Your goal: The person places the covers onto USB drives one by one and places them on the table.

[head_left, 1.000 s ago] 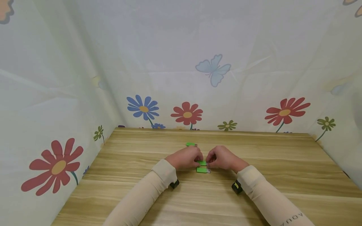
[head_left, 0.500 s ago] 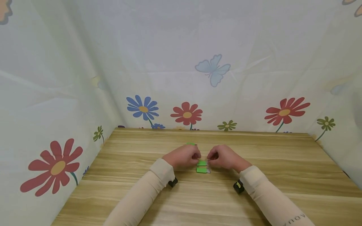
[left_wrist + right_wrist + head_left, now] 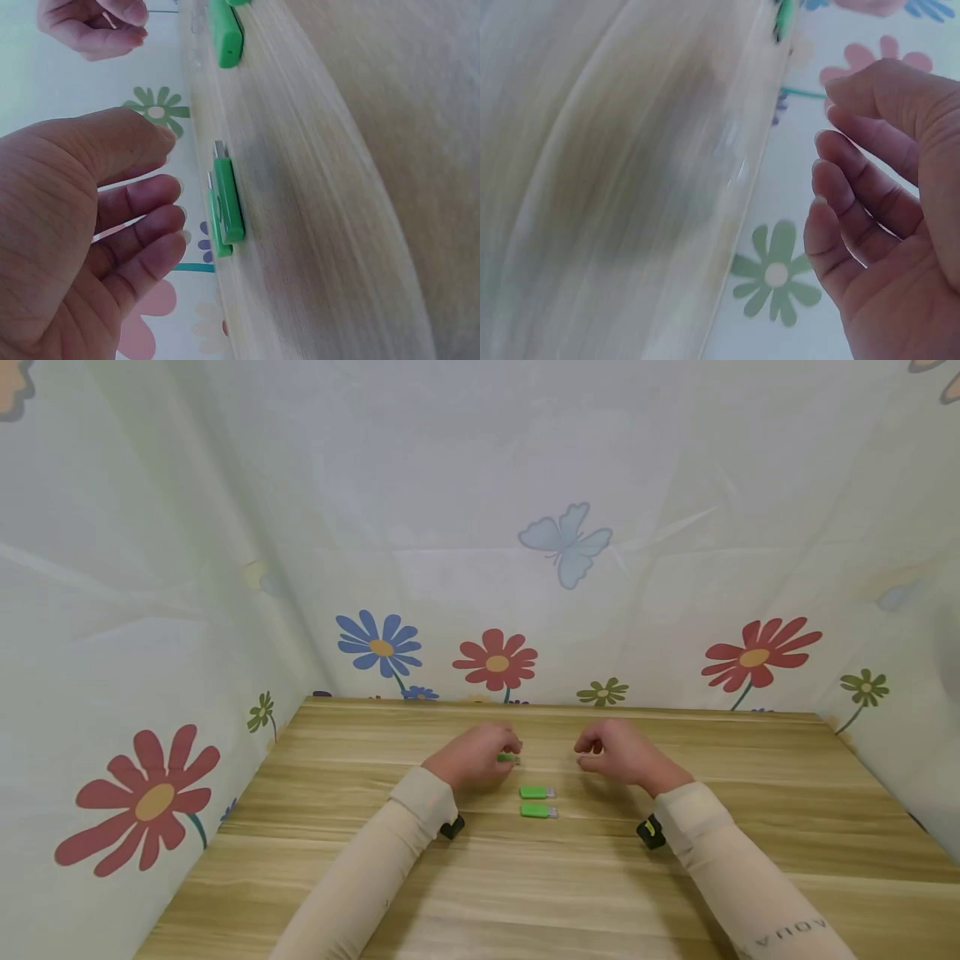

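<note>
Two green USB sticks with metal plugs, a nearer one (image 3: 534, 811) and a farther one (image 3: 533, 792), lie side by side on the wooden table. Beyond them, my left hand (image 3: 476, 755) hovers at another green USB stick (image 3: 507, 758), partly hidden by the fingers. In the left wrist view this stick (image 3: 229, 199) lies close beside one more (image 3: 215, 217), and the hand's loosely bent fingers hold nothing. My right hand (image 3: 622, 752) is off to the right, thumb and fingers apart with nothing between them. Small clear pieces (image 3: 739, 172) lie near it, too blurred to identify.
A pale curtain (image 3: 465, 527) printed with flowers and a butterfly stands behind the table (image 3: 495, 893) and along both its sides. Black wrist cameras (image 3: 651, 832) sit under the sleeve cuffs.
Both hands have let go of the farther stick of the nearer pair and moved away from the body and apart. The left is now by the far sticks; the pair lies uncovered.
</note>
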Tool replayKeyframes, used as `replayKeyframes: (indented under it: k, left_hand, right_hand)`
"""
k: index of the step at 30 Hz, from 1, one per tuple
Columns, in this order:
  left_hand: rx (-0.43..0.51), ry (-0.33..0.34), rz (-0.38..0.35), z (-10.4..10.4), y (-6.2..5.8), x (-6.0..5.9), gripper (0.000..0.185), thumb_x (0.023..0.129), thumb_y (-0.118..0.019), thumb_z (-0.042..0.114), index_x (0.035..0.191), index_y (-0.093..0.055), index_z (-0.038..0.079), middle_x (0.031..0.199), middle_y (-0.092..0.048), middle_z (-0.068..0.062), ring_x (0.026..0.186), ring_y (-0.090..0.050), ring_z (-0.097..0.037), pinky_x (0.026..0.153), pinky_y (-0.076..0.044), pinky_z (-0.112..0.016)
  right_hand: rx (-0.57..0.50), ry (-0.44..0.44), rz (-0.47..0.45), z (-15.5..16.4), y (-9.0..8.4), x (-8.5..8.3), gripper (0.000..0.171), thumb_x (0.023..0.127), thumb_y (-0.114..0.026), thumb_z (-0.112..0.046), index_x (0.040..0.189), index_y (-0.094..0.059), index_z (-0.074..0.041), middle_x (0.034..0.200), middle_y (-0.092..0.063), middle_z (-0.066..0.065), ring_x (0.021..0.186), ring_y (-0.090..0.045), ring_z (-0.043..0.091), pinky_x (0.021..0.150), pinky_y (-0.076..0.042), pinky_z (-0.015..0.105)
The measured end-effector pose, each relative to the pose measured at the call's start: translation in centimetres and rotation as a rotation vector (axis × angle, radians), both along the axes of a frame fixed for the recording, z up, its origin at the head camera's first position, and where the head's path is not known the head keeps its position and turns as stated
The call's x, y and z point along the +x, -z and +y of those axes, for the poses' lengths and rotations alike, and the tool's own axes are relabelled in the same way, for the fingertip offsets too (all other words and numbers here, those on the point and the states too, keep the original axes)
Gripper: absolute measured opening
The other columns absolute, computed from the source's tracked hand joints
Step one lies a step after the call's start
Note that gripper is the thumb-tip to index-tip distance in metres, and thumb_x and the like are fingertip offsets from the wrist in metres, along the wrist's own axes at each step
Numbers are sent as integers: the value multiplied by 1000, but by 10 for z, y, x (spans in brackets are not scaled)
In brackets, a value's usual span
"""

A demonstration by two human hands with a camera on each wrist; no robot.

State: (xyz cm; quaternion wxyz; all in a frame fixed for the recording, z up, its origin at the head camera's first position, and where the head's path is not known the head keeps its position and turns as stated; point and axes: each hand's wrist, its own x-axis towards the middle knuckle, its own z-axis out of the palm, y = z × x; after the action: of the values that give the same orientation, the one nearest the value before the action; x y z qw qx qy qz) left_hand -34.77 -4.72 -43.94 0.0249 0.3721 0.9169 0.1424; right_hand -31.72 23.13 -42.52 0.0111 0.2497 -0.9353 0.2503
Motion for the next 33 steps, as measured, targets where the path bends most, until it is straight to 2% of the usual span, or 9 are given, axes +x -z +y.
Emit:
replayKeyframes:
  k: [5, 8, 12, 16, 21, 26, 33]
  left_hand:
    - [-65, -40, 5, 0, -1, -2, 32, 98, -68, 23, 129, -70, 13, 130, -68, 1, 120, -64, -17, 108, -50, -35]
    - [-104, -47, 26, 1, 0, -5, 30, 97, -70, 23, 126, -71, 14, 129, -68, 0, 115, -64, -16, 106, -51, -33]
    - [-146, -37, 66, 3, 4, -11, 19, 95, -73, 23, 112, -75, 14, 116, -69, 1, 96, -61, -14, 94, -54, -29]
    - [-165, -26, 72, 5, 8, -16, 5, 91, -74, 19, 94, -73, 15, 97, -65, 3, 83, -55, -14, 81, -51, -27]
    - [-166, -37, 43, 8, 9, -17, 13, 90, -74, 15, 79, -66, 18, 84, -60, 3, 77, -53, -14, 74, -47, -26]
    - [-171, -53, 27, 9, 8, -16, 19, 89, -75, 14, 75, -63, 18, 81, -58, 3, 76, -52, -15, 72, -46, -26]
    - [-166, -54, 26, 7, 7, -16, 20, 89, -75, 13, 74, -62, 17, 76, -56, 3, 73, -50, -14, 69, -44, -26]
  right_hand:
    - [68, -12, 48, 9, 4, -6, 16, 82, -78, -8, 96, -77, -2, 96, -75, 9, 89, -66, 23, 81, -57, 42]
    - [88, -9, 34, 10, 7, -9, 16, 80, -79, -9, 95, -77, -2, 93, -74, 8, 87, -66, 22, 80, -57, 41]
    - [100, 3, -14, 11, 9, -13, 18, 78, -79, -10, 95, -77, -3, 91, -74, 6, 84, -63, 19, 78, -56, 39]
    - [117, -3, -34, 12, 12, -15, 16, 76, -77, -8, 92, -77, -5, 88, -73, 3, 79, -62, 15, 76, -55, 35]
    - [132, -19, -34, 11, 16, -15, 12, 74, -74, -5, 85, -76, -7, 80, -70, 0, 74, -58, 12, 71, -52, 31]
    - [125, -30, -45, 9, 16, -15, 8, 73, -72, -3, 79, -73, -9, 74, -66, -3, 68, -55, 10, 65, -49, 28]
    - [112, -12, -113, 8, 13, -16, 9, 73, -74, -3, 78, -72, -10, 74, -66, -3, 66, -56, 10, 64, -49, 27]
